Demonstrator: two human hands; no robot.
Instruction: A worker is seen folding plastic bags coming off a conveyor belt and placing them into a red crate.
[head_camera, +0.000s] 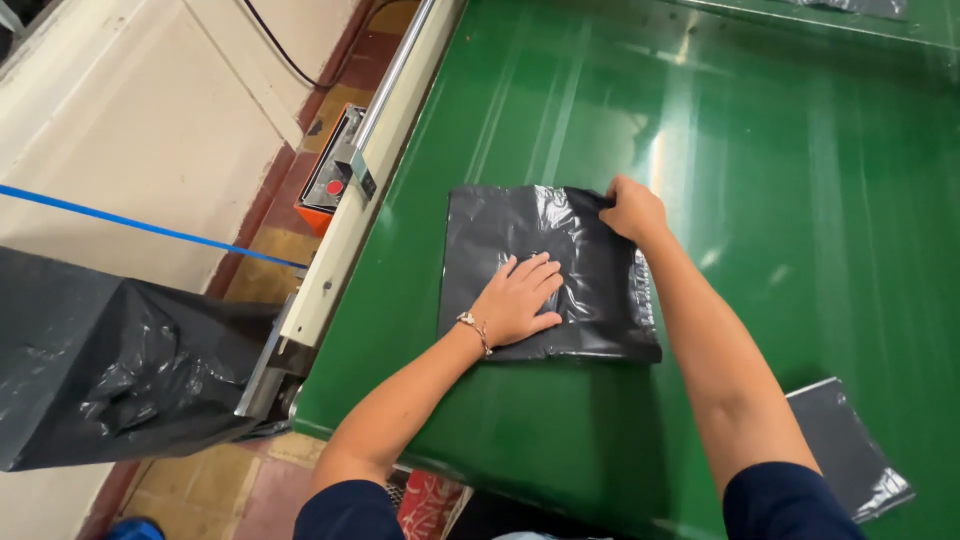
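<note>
Nearest the camera, two dark blue sleeves frame the view, with both forearms extended over the glossy green bench (560, 440). At the near right edge a second flat grey-black plastic bag (850, 450) lies alone, well apart from both hands and untouched.

Beyond that, the left hand (518, 298) lies palm down, fingers spread flat, on the lower middle of the flat, glossy black plastic bag (520, 225). This hand closes on nothing; it presses the sheet against the bench. A thin beaded bracelet (476, 330) sits at its wrist.

The bag lies roughly square to the bench edge, its long axis running away from the person, with its near edge just past the left wrist. Its right-hand margin is wrinkled and partly hidden under the right forearm.

Further out, the right hand (634, 208) is at the bag's far right corner. Its grip is closed narrow on that corner; the fingertips are tucked under and cannot be seen individually. The governing relation is that the pinched corner lies up and to the right of the pressing palm, diagonally across the sheet, and the right hand is the nearer to the far edge.

To the left, off the bench, a pale metal side rail (350, 210) runs along the edge, with an orange control box (330, 185) mounted beside it, and a bulky black plastic-wrapped bundle (110, 360) sits below.
</note>
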